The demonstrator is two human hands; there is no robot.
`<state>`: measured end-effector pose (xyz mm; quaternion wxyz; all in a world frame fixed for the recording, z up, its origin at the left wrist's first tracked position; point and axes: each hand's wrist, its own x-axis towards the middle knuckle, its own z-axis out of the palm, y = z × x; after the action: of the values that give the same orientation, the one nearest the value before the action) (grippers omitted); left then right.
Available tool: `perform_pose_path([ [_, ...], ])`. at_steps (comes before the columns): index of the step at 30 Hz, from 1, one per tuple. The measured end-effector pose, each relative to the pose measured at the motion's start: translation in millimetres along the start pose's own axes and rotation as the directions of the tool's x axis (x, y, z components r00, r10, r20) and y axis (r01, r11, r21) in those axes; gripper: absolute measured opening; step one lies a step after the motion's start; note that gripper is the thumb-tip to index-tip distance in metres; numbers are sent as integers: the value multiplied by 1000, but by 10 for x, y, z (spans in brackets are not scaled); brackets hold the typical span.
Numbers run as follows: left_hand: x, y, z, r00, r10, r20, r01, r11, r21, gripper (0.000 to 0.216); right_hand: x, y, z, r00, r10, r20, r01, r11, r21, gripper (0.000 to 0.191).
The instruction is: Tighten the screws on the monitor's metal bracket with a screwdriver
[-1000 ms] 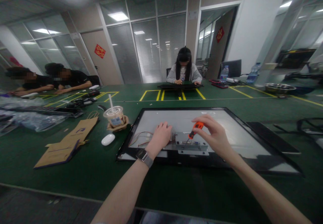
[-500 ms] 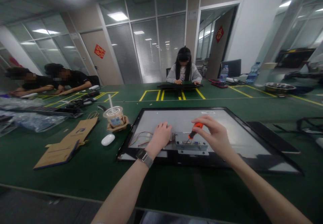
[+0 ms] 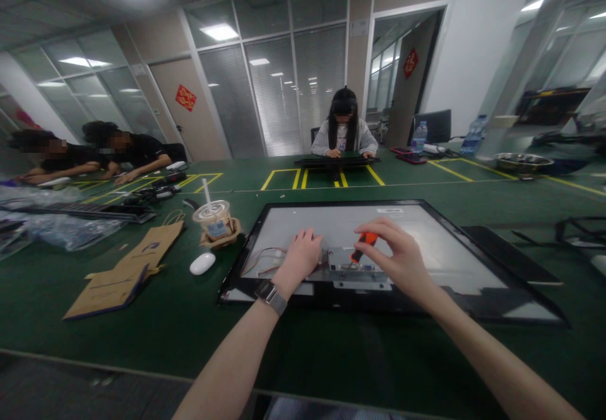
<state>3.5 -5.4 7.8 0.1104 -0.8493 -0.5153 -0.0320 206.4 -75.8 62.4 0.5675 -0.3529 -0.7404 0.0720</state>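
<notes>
While my right hand [image 3: 398,261] pinches the screwdriver [image 3: 363,242] by its orange handle, thumb and fingers closed round it, the shaft slants down and left, and the tip sits on the bracket [image 3: 367,276]. That bracket is the small metal piece lying flat near the front edge of the panel [image 3: 440,243]. The panel is a big black-rimmed sheet, grey face up, straight in front of me on the table [image 3: 156,331].

Left hand [image 3: 303,252] now: palm down on the panel, fingers loosely bent, just beside the bracket's left end. It grips nothing that I can see, and whether the fingertips touch the metal I cannot tell. My watch [image 3: 271,294] shows at the wrist. Thin red and pale wires [image 3: 265,259] loop across the panel to the left of that hand.

Off to the left of the panel, a cup [image 3: 214,218] with a straw stands in a paper holder. A white mouse [image 3: 202,263] lies just in front of it, and flat cardboard [image 3: 120,271] lies further left. To the right, a second dark slab [image 3: 509,256] rests beside the panel's edge.

Across the table a person [image 3: 344,131] in a grey top sits with both hands on a long black strip [image 3: 338,162]. Two more people [image 3: 95,155] lean over the far left corner. A bottle [image 3: 419,137] and a metal bowl [image 3: 521,164] stand well apart on the far right.
</notes>
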Motion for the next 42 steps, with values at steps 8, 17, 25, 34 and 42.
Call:
perform_pose_path([
  [8, 1, 0, 4, 1000, 6, 4, -6, 1000, 12, 33, -44, 18, -32, 992, 48, 115, -63, 990, 126, 33],
  [17, 7, -13, 34, 1000, 12, -10, -12, 1000, 7, 32, -13, 45, 0, 995, 98, -25, -95, 991, 97, 21],
  [25, 3, -6, 8, 1000, 9, 0, -9, 1000, 12, 32, -44, 34, -29, 987, 78, 139, -102, 979, 176, 42],
  [34, 11, -12, 42, 1000, 14, -13, -14, 1000, 8, 31, -35, 93, 4, 999, 21, 36, -21, 1000, 1, 37],
  [42, -1, -7, 0, 1000, 17, 9, -17, 1000, 14, 32, -69, 156, 16, 980, 187, 71, -200, 933, 299, 51],
])
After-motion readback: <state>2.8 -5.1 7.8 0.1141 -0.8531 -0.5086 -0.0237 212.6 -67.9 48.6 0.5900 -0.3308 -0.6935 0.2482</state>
